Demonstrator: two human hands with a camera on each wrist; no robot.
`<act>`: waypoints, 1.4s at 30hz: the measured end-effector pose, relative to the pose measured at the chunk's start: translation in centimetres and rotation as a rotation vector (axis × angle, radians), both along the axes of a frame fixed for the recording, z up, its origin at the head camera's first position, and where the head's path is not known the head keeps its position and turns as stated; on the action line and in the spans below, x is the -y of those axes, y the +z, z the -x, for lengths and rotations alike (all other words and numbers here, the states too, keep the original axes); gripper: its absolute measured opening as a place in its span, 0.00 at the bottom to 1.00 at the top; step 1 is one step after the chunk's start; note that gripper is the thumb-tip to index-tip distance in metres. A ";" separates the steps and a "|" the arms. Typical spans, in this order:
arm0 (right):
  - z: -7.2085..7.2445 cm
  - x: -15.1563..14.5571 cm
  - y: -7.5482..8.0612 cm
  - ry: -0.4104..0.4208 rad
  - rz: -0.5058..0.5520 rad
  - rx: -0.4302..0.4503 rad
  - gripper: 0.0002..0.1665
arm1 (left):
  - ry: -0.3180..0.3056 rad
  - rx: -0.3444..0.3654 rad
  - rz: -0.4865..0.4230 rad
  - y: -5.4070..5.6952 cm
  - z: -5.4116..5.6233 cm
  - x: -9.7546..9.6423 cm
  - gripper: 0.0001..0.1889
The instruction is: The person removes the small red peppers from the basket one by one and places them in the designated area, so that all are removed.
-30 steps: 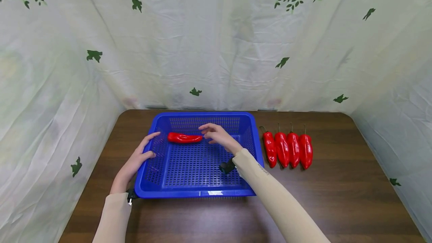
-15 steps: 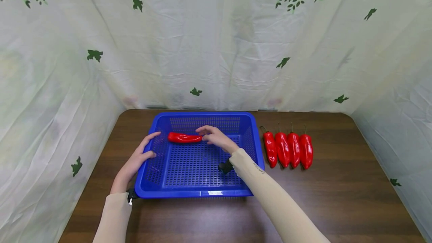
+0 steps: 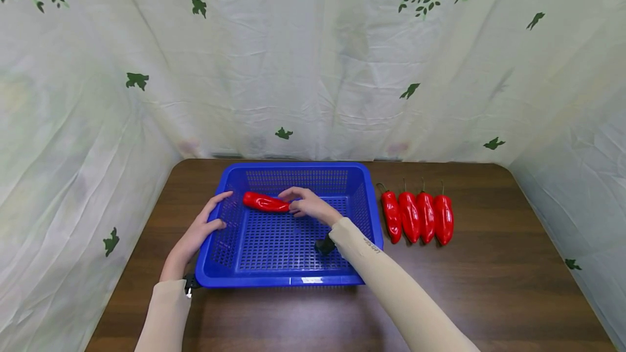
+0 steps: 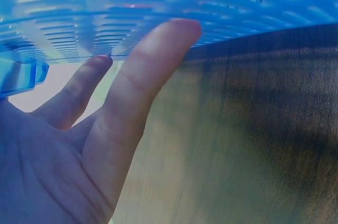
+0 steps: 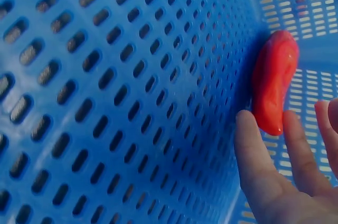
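Observation:
A blue perforated plastic basket [image 3: 293,281] stands on the wooden table. Inside it, near the back left, a red chili pepper [image 3: 264,202] lies with its narrow end toward my right hand [image 3: 312,206]. In the right wrist view, the thumb and a finger [image 5: 301,155] meet that end of the pepper [image 5: 274,81] from either side, pinching it. My left hand [image 3: 198,230] is at the basket's left side, fingers fairly straight. From the left wrist, my thumb [image 4: 142,81] extends up to the blue wall [image 4: 232,2], and the pepper shows red through the slots.
Several more red chili peppers [image 3: 409,216] lie side by side to the right of the basket, stems pointing away from me. Behind the table [image 3: 513,265] and at its sides hangs a pale cloth [image 3: 313,69] printed with green leaves.
My right hand has moved slightly left and nearer to me, onto the pepper's narrow end. That end has swung toward me, so the pepper lies slanted. The left hand stays put.

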State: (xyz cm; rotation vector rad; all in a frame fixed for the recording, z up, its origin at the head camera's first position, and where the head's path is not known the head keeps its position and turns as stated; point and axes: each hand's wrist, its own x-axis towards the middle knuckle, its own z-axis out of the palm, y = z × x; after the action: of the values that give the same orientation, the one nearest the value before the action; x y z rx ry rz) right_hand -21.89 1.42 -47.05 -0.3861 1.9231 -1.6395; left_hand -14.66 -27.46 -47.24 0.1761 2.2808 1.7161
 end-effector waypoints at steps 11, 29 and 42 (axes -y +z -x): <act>-0.2 0.1 -0.1 0.049 -0.010 0.014 0.22 | -0.001 0.011 -0.015 0.1 -0.1 0.0 0.35; -1.0 -3.6 1.5 0.141 -0.153 0.076 0.21 | -0.008 -0.002 -0.021 0.1 -0.1 0.0 0.36; -0.9 -3.4 1.6 0.087 -0.189 0.075 0.20 | -0.012 -0.009 -0.031 0.0 -0.1 0.0 0.36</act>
State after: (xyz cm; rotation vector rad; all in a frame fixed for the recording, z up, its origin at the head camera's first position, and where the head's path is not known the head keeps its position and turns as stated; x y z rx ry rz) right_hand -21.02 4.85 -45.44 -0.3226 1.9568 -1.3839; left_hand -14.61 -27.44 -47.27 0.2043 2.2563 1.7490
